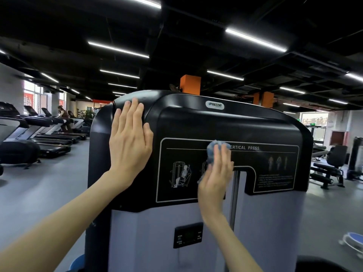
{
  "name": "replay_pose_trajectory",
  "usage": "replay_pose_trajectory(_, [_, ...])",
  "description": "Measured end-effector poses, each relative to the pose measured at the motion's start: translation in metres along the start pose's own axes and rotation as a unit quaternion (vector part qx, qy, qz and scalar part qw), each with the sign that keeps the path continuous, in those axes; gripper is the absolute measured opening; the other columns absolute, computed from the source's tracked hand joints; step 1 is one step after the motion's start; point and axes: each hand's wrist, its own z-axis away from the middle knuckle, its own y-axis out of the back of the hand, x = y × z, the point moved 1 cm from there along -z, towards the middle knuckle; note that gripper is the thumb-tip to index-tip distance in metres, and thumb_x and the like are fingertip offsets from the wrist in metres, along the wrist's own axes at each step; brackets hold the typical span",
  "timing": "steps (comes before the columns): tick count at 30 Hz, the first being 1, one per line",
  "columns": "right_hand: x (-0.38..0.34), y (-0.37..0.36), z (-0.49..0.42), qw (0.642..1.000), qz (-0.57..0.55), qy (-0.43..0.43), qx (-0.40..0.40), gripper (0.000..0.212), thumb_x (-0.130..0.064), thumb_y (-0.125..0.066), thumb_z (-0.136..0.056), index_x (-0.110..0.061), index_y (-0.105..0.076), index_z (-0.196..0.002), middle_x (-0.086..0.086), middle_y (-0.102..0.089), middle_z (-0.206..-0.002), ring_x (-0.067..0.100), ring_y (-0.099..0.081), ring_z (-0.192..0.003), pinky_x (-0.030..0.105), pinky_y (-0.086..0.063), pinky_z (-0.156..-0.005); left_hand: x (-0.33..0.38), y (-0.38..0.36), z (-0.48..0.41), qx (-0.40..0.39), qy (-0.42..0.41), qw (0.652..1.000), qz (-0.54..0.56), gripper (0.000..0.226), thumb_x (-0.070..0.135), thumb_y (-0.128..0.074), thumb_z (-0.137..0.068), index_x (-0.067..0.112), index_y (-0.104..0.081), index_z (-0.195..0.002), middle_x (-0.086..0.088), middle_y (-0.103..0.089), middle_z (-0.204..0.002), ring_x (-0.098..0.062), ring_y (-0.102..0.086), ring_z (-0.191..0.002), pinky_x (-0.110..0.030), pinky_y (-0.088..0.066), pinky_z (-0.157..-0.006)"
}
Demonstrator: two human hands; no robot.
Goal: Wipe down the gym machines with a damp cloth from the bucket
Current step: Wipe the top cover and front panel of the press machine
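Note:
A black and grey vertical press machine [265, 124] fills the middle of the view, with a white-line instruction panel on its black upper shroud. My left hand [129, 140] lies flat with straight fingers against the shroud's upper left corner. My right hand [216, 177] presses a bunched blue cloth [215, 147] against the instruction panel, fingers fairly straight over it; the cloth sticks out above the fingertips. The right hand is slightly blurred. A blue rim, maybe the bucket [77, 263], peeks out at the bottom left beside the machine.
A row of treadmills [45, 134] runs along the left, with a person [63, 118] at one far back. Benches and other machines [330, 169] stand at the right. A blue and white stepper [353, 242] sits low right. Grey floor lies open on both sides.

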Motion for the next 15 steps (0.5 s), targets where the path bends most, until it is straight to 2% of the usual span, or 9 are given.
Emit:
replay_pose_trajectory(2, [-0.016, -0.008, 0.026, 0.996, 0.009, 0.08, -0.024, 0.07, 0.012, -0.042, -0.088, -0.013, -0.022, -0.151, 0.004, -0.019, -0.159, 0.025, -0.017, -0.147, 0.045, -0.013, -0.121, 0.005, 0.001, 0.001, -0.001, -0.022, 0.999, -0.039, 0.048, 0.017, -0.029, -0.095, 0.0, -0.041, -0.138, -0.017, -0.036, -0.15, -0.028, -0.028, -0.142, -0.039, -0.008, -0.12])
replay_pose_trajectory(4, [-0.014, -0.007, 0.054, 0.964, 0.029, 0.244, -0.099, 0.079, 0.006, -0.044, -0.083, -0.017, -0.017, -0.153, 0.0, -0.013, -0.161, 0.023, -0.017, -0.147, 0.041, -0.012, -0.121, 0.012, 0.003, 0.004, -0.009, -0.045, 0.996, -0.075, 0.05, 0.013, -0.029, -0.092, 0.002, -0.039, -0.139, -0.017, -0.031, -0.152, -0.028, -0.024, -0.143, -0.043, -0.007, -0.119])
replay_pose_trajectory(5, [-0.002, -0.003, 0.054, 0.944, 0.04, 0.303, -0.126, 0.082, 0.004, -0.046, -0.081, -0.019, -0.014, -0.154, -0.001, -0.011, -0.161, 0.023, -0.017, -0.147, 0.04, -0.013, -0.121, 0.016, 0.004, 0.007, -0.017, -0.06, 0.994, -0.087, 0.051, 0.011, -0.03, -0.091, 0.002, -0.039, -0.14, -0.017, -0.029, -0.153, -0.029, -0.023, -0.143, -0.045, -0.007, -0.119])
replay_pose_trajectory(6, [0.012, 0.003, 0.045, 0.938, 0.039, 0.318, -0.133, 0.082, 0.003, -0.046, -0.081, -0.02, -0.015, -0.154, -0.001, -0.012, -0.161, 0.022, -0.018, -0.147, 0.041, -0.015, -0.121, 0.019, 0.005, 0.01, -0.022, -0.079, 0.992, -0.096, 0.05, 0.007, -0.033, -0.09, 0.002, -0.04, -0.139, -0.018, -0.028, -0.153, -0.03, -0.022, -0.144, -0.047, -0.008, -0.119])
replay_pose_trajectory(7, [0.027, 0.01, 0.031, 0.951, 0.031, 0.282, -0.123, 0.078, 0.003, -0.044, -0.083, -0.019, -0.018, -0.153, -0.001, -0.016, -0.16, 0.022, -0.02, -0.146, 0.045, -0.019, -0.119, 0.022, 0.005, 0.013, -0.027, -0.097, 0.99, -0.102, 0.05, 0.002, -0.038, -0.088, 0.002, -0.041, -0.138, -0.018, -0.027, -0.154, -0.031, -0.021, -0.144, -0.049, -0.009, -0.118])
replay_pose_trajectory(9, [0.052, 0.021, -0.006, 0.991, 0.013, 0.113, -0.072, 0.061, -0.003, -0.037, -0.091, -0.016, -0.027, -0.149, 0.001, -0.022, -0.158, 0.021, -0.02, -0.146, 0.052, -0.024, -0.116, 0.028, 0.003, 0.018, -0.043, -0.122, 0.986, -0.109, 0.055, -0.009, -0.052, -0.08, 0.002, -0.047, -0.133, -0.019, -0.028, -0.153, -0.032, -0.021, -0.144, -0.051, -0.012, -0.117])
replay_pose_trajectory(11, [0.063, 0.025, -0.049, 0.999, 0.013, -0.028, -0.013, 0.05, -0.013, -0.03, -0.098, -0.013, -0.033, -0.148, 0.003, -0.026, -0.157, 0.018, -0.017, -0.147, 0.053, -0.02, -0.117, 0.038, -0.002, 0.018, -0.058, -0.132, 0.984, -0.107, 0.056, -0.011, -0.057, -0.074, 0.001, -0.053, -0.128, -0.018, -0.032, -0.151, -0.032, -0.024, -0.142, -0.051, -0.015, -0.116])
replay_pose_trajectory(13, [0.048, 0.017, -0.08, 0.999, 0.0, -0.046, 0.004, 0.045, -0.011, -0.035, -0.1, -0.011, -0.039, -0.145, 0.005, -0.031, -0.155, 0.018, -0.019, -0.146, 0.051, -0.015, -0.118, 0.053, -0.01, 0.015, -0.069, -0.139, 0.982, -0.105, 0.053, -0.01, -0.058, -0.074, 0.0, -0.055, -0.126, -0.019, -0.036, -0.149, -0.032, -0.029, -0.141, -0.051, -0.015, -0.116])
replay_pose_trajectory(15, [0.02, 0.004, -0.094, 0.998, -0.012, 0.064, -0.025, 0.043, -0.009, -0.041, -0.099, -0.011, -0.046, -0.141, 0.006, -0.039, -0.151, 0.019, -0.025, -0.145, 0.047, -0.013, -0.12, 0.068, -0.018, 0.011, -0.071, -0.156, 0.98, -0.102, 0.053, -0.01, -0.056, -0.074, -0.001, -0.055, -0.127, -0.019, -0.039, -0.147, -0.032, -0.033, -0.139, -0.051, -0.015, -0.116])
